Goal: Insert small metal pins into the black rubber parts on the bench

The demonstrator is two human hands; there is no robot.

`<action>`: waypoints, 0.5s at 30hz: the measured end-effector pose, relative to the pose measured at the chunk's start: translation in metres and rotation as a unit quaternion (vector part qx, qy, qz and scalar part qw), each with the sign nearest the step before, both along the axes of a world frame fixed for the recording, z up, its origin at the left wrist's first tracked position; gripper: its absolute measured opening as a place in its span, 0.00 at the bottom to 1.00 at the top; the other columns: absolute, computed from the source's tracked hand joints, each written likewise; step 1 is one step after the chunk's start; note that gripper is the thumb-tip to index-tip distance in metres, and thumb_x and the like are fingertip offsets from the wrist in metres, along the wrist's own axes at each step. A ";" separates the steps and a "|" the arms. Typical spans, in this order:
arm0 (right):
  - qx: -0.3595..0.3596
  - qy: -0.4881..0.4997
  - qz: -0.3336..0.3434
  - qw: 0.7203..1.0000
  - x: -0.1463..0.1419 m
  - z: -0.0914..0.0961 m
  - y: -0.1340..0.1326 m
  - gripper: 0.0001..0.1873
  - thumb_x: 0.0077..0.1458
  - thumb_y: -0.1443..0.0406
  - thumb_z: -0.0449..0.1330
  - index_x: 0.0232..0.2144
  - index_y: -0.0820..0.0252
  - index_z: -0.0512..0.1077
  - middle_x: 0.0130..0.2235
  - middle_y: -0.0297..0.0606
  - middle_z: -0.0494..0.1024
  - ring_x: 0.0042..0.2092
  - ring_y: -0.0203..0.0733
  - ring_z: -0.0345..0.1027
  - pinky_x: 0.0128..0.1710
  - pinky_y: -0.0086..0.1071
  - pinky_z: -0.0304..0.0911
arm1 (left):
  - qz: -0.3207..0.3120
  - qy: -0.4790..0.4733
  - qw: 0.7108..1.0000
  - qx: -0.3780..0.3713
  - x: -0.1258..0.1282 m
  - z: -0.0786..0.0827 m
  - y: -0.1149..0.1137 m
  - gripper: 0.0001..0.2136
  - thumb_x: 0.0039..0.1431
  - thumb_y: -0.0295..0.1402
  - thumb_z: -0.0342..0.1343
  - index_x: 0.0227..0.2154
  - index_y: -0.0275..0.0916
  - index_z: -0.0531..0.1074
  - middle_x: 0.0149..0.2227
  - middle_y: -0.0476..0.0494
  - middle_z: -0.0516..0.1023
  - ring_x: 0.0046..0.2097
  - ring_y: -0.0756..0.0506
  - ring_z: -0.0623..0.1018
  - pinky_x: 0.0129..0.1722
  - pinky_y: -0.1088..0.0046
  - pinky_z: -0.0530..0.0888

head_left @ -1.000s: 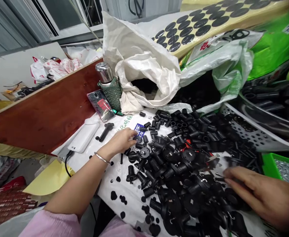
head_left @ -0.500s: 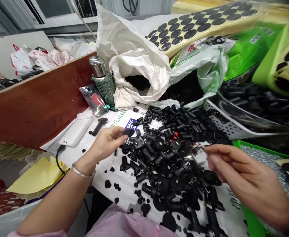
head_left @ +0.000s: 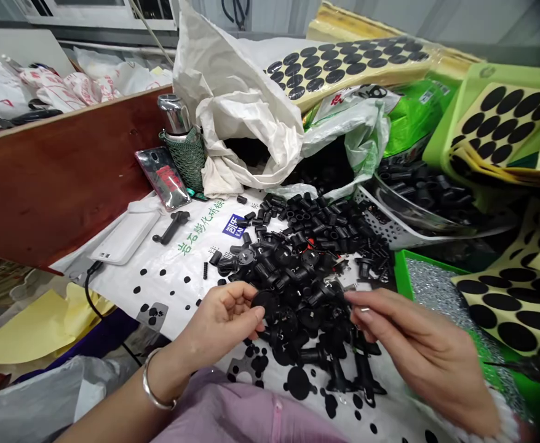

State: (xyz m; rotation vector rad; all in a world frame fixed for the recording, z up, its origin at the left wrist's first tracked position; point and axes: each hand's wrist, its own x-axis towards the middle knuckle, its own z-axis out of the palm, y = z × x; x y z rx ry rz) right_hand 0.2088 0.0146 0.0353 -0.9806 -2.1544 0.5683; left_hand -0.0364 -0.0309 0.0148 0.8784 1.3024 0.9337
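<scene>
My left hand point(head_left: 217, 323) is closed, pinching a round black disc point(head_left: 265, 301) at its edge, over the near left side of the pile. Opposite it, my right hand point(head_left: 422, 351) holds a small shiny metal piece point(head_left: 365, 309) between thumb and fingertips; the rest of that piece is hidden. Between and beyond the hands lies a heap of black plastic parts point(head_left: 288, 271), with short tubes at the back and flanged pieces nearer me. Small black springs point(head_left: 381, 252) lie at the heap's right side.
A green tray point(head_left: 403, 277) of small silvery parts stands at the right, with sheets of black round stickers point(head_left: 505, 301) over it. Farther back are a white perforated basket point(head_left: 390, 224), a white sack point(head_left: 251, 123) and a flask point(head_left: 182, 147). A phone point(head_left: 163, 178) and white power bank point(head_left: 125, 237) lie left.
The view has shifted to the right. My left hand has come down towards me with the disc, and my right hand has moved left, so the two are closer together.
</scene>
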 end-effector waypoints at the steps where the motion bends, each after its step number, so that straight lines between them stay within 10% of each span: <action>1: 0.021 -0.008 0.010 1.000 -0.003 0.001 -0.001 0.15 0.55 0.70 0.54 0.43 0.49 0.70 0.31 0.33 0.72 0.29 0.33 0.68 0.25 0.27 0.65 | -0.003 0.001 1.000 -0.005 0.002 -0.001 0.000 0.13 0.44 0.35 0.61 0.30 0.35 0.65 0.22 0.48 0.75 0.23 0.51 0.74 0.24 0.77 0.72; 7: 0.050 -0.004 0.023 0.998 -0.018 0.006 -0.005 0.13 0.54 0.72 0.55 0.41 0.53 0.71 0.36 0.36 0.70 0.35 0.34 0.68 0.31 0.28 0.66 | -0.001 -0.014 1.000 -0.005 0.008 -0.006 0.000 0.13 0.44 0.33 0.61 0.30 0.36 0.63 0.19 0.49 0.74 0.22 0.52 0.75 0.23 0.79 0.72; 15: -0.149 0.167 -0.014 0.975 -0.044 -0.008 -0.012 0.09 0.54 0.69 0.57 0.39 0.55 0.71 0.30 0.33 0.77 0.28 0.34 0.73 0.30 0.27 0.72 | 0.013 -0.039 0.999 0.014 0.015 -0.010 -0.001 0.14 0.45 0.32 0.60 0.35 0.34 0.65 0.19 0.51 0.72 0.21 0.52 0.74 0.22 0.79 0.72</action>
